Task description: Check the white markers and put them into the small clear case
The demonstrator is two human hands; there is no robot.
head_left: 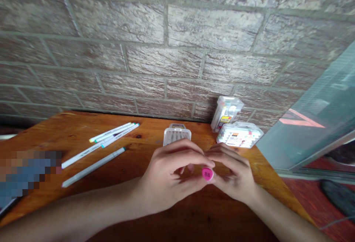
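A marker (207, 174) with a pink end printed "88" points toward me, its body hidden behind my fingers. My left hand (174, 173) pinches it from the left between thumb and fingertips. From the other side, my right hand (234, 171) has its thumb and fingers closed on the same marker. Just beyond my left hand stands a clear plastic case (177, 134) with pale markers in it, its lower part hidden by the hand. To the left, several white markers (113, 135) lie loosely together, and a single white marker (94, 168) lies nearer to me.
At the back right, an upright clear case (226, 114) of markers stands beside a wider clear marker case (240, 135). A brick wall (183, 61) borders the wooden table (149, 153) behind. A glass panel (310, 123) is at right; a blurred-out patch covers the left edge.
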